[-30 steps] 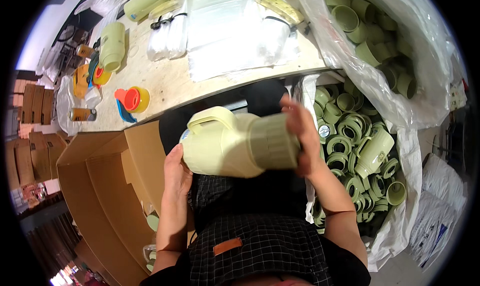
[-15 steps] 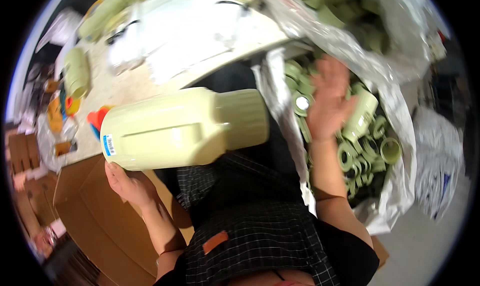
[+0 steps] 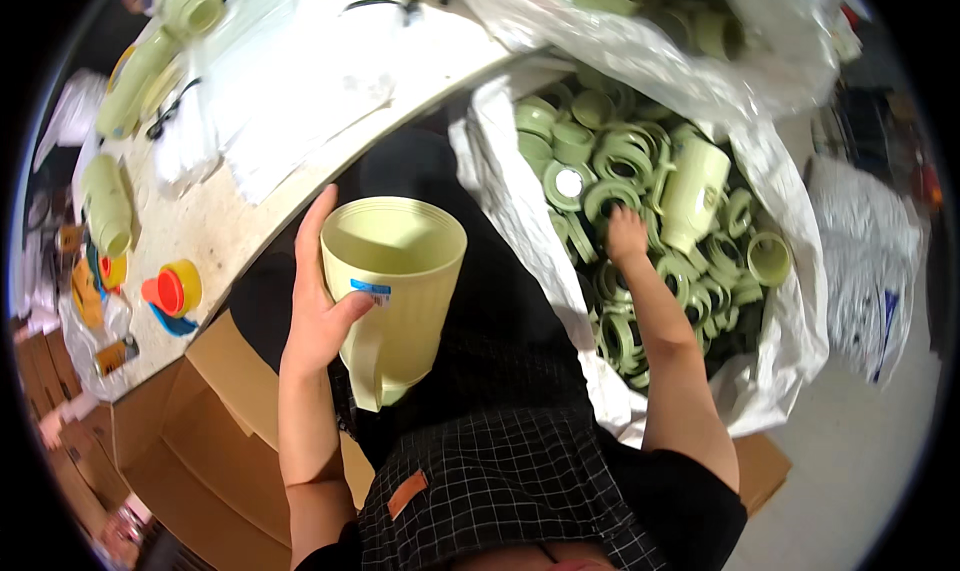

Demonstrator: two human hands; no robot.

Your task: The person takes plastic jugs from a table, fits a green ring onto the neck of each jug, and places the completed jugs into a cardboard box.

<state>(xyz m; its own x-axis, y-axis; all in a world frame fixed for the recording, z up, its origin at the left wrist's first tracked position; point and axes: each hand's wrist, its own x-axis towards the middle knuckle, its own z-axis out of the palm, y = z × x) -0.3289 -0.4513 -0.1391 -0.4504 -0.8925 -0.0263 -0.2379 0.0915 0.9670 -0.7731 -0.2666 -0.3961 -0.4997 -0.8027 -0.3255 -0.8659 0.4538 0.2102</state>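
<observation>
thermos shell [image 3: 412, 306] just got tipped open end up in left hand [image 3: 318, 319], thumb and fingers gripping its side, freeing right hand [image 3: 628, 237] for the green rings [image 3: 592, 205], can't tell if it's pinching any

1 green jug [image 3: 415, 306] in left hand [image 3: 316, 321]

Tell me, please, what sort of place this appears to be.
Probably an assembly or packing workshop: a white sack of loose green parts, an open cardboard box near the worktable, and a pale green jug in the person's left hand.
</observation>
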